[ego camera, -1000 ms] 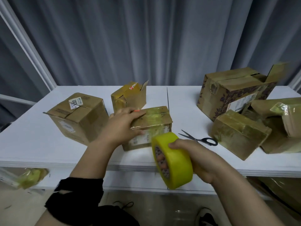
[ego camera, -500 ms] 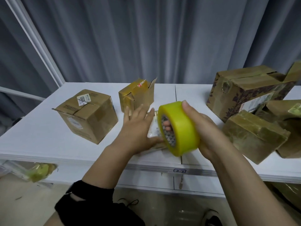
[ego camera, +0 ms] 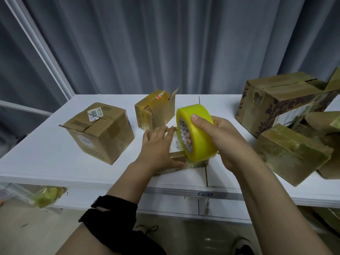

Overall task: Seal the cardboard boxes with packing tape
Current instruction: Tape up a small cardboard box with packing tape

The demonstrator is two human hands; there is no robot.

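Small box (ego camera: 175,143): at the near edge of the table (ego camera: 46,148), centre. Both hands cover most of it. Only a strip of its top with a white label shows.

Left hand (ego camera: 158,150): lies flat on the box top, fingers straight and close together, thumb along the near side. Holds nothing.

Tape roll (ego camera: 197,137): yellow, standing on edge over the box's right end. Its low rim meets the box at the near right corner, where a glossy bit of tape shows.

Right hand (ego camera: 222,138): grips the roll, thumb pressed across the outer face, fingers curled through the core.

Around, on the white table:
- labelled box (ego camera: 103,133), left of the small box and apart from it, flaps closed, 1 sticker on top.
- open box (ego camera: 153,111), just behind the left hand, 1 flap upright.
- patterned box (ego camera: 281,102), far right, the largest.
- taped box (ego camera: 292,155), near right, glossy with tape. More boxes crowd against it at the frame edge.

Grey curtain (ego camera: 165,43) behind the table. Black sleeve (ego camera: 114,212) on the left forearm.
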